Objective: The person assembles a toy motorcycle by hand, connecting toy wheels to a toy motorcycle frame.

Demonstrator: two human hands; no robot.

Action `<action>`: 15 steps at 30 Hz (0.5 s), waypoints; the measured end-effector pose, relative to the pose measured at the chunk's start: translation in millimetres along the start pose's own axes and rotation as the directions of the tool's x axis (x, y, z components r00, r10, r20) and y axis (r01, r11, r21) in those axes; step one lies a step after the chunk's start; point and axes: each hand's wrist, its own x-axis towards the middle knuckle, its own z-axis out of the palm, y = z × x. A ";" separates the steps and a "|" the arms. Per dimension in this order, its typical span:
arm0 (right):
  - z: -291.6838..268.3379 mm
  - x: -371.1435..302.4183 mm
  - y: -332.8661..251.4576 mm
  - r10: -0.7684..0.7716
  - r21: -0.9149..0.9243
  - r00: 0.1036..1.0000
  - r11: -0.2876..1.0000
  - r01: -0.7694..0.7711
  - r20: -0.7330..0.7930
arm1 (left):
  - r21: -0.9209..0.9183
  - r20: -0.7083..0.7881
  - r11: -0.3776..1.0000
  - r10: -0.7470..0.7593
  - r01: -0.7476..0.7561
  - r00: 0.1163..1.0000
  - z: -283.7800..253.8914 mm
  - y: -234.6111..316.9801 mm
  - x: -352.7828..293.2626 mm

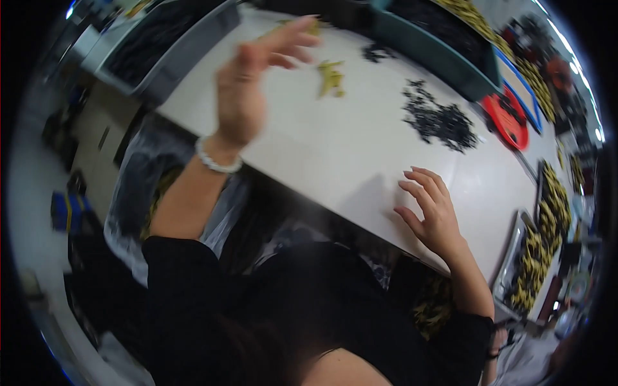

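My left hand (244, 93) is raised over the left part of the white table (309, 141). Its fingers are stretched out and somewhat blurred, and no object shows in it. A few small yellow pieces (331, 78) lie on the table to its right. My right hand (432, 209) hovers at or just over the near edge, its fingers spread and loosely bent, holding nothing. Beyond it is a loose pile of small black pieces (443, 122). Farther back sits a smaller cluster of black pieces (376, 51). What kind of parts these are I cannot tell.
A grey bin (193, 48) of black items stands at the back left, a teal bin (438, 55) at the back. On the right are a red tray (505, 125) and a metal tray (512, 257) with yellow and dark pieces. A plastic-lined container (132, 193) stands below the table's left side.
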 end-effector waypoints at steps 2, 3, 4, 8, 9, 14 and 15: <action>12.6 9.6 -7.8 -0.063 0.030 0.995 0.998 0.061 0.078 | 0.126 -0.185 0.974 -0.162 0.187 0.969 -66.5 17.0 -39.4; 20.2 12.9 -9.9 -0.095 0.051 0.991 0.995 0.091 0.091 | 0.107 -0.349 0.932 -0.292 0.347 0.891 -89.8 26.2 -62.3; 25.8 14.6 -13.5 -0.084 0.070 0.989 0.995 0.075 0.125 | 0.154 -0.483 0.878 -0.332 0.452 0.810 -114.6 30.3 -88.6; 41.5 15.8 -25.6 -0.117 0.087 0.974 0.991 0.102 0.195 | 0.450 -0.683 0.324 -0.476 0.832 0.554 -216.4 41.4 -243.2; 41.4 16.0 -26.9 -0.113 0.049 0.972 0.993 0.105 0.206 | 0.561 -0.646 0.112 -0.560 0.820 0.519 -232.4 39.9 -283.4; 45.6 15.6 -39.6 -0.051 0.034 0.969 0.998 0.044 0.242 | 0.475 -0.505 -0.322 -0.862 0.819 -0.047 -218.3 6.5 -379.4; 47.9 16.4 -44.3 -0.052 0.037 0.966 0.998 0.043 0.253 | 0.582 -0.459 -0.324 -0.888 0.746 -0.028 -212.5 -3.1 -391.2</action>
